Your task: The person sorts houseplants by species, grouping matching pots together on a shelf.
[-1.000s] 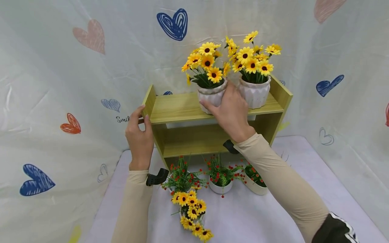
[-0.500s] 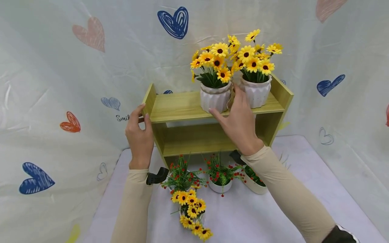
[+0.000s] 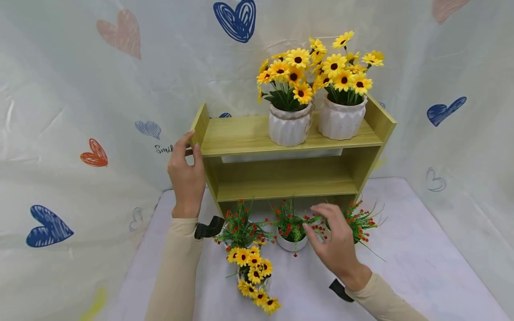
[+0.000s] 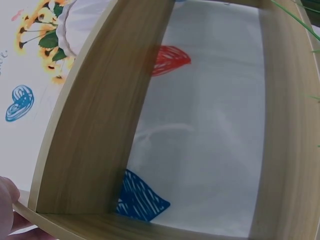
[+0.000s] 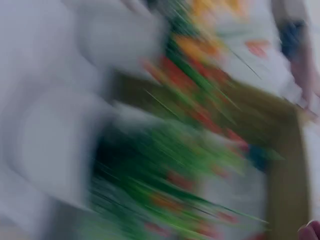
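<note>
My left hand (image 3: 187,176) grips the front edge of the left side panel of a wooden shelf (image 3: 241,133); in the left wrist view the thumb (image 4: 7,197) and fingers show on either side of the panel. On the top board stand two white fluted pots of yellow daisies, the left pot (image 3: 290,128) and the right pot (image 3: 341,118), side by side. My right hand (image 3: 337,245) holds nothing, its thumb and fingers spread apart. It hovers in front of the red-flowered pots, overlapping the right one (image 3: 359,223) in the head view. The right wrist view is blurred.
Two more red-flowered plants, one at the left (image 3: 240,227) and one in the middle (image 3: 292,240), stand at the shelf's foot. A yellow daisy plant (image 3: 254,276) is nearer on the white tablecloth (image 3: 297,290). Behind hangs a heart-printed backdrop (image 3: 120,80).
The left daisy pot was slid right toward its neighbour and let go. My right hand has dropped from the top board to the red-flowered pots. The left hand keeps its hold.
</note>
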